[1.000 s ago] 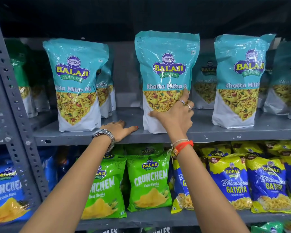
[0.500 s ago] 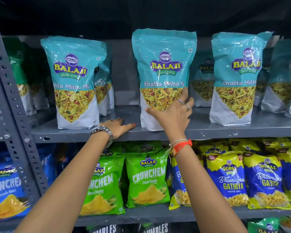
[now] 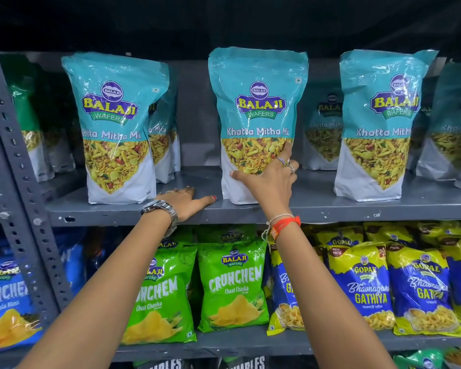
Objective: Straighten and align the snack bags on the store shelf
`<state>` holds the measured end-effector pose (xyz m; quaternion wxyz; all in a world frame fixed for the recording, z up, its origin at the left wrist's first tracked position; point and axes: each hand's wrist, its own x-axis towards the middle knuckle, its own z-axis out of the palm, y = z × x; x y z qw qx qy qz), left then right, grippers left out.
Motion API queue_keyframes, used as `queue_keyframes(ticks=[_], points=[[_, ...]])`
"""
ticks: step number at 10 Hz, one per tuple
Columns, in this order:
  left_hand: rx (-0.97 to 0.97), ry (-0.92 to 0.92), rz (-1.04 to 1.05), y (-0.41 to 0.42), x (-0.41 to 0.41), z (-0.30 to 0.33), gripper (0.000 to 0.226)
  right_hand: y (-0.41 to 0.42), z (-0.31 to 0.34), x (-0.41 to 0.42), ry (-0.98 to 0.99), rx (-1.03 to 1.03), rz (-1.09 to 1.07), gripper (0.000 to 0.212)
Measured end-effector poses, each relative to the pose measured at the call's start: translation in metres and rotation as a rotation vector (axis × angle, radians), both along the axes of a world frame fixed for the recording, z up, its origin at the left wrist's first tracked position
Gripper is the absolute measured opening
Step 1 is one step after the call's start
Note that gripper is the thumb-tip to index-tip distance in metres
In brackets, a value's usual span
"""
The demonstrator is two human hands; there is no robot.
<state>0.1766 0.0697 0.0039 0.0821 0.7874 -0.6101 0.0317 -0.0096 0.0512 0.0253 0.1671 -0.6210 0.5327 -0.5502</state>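
- A person's right hand [image 3: 268,179] reaches up to the grey shelf [image 3: 250,211], fingers [image 3: 286,153] spread and pressed around the lower front of the middle bag [image 3: 256,113], thumb at its left edge, forefinger up its right side.
- The middle bag, a teal Khatta Mitha Mix pouch, stands upright near the shelf's front lip, between the left bag [image 3: 115,123] and the right bag [image 3: 381,121], well apart from both.
- The left hand [image 3: 183,199] lies palm down on the shelf between the left and middle bags, fingers stretched flat and holding nothing; a metal watch [image 3: 161,211] sits on that wrist.
- A red band [image 3: 284,226] and white thread circle the right wrist; rings show on two right fingers.
- More teal pouches stand behind in the shelf's shadow.
- On the lower shelf [image 3: 250,344], green Crunchem bags [image 3: 232,286] stand beside blue-and-yellow Gathiya bags [image 3: 365,288].
- Against half a second ago, the middle bag faces more squarely forward, its full name now readable; the right forefinger sits further up its right side.
- The left hand has not left its spot on the shelf.
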Motion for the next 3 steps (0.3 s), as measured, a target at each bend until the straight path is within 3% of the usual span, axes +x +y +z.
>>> queue_keyframes(ticks=[3], points=[[-0.058,0.043,0.001,0.0050,-0.0044,-0.0010,0.095,0.0025,-0.0024,-0.0026,-0.014,-0.018,0.003,0.134]])
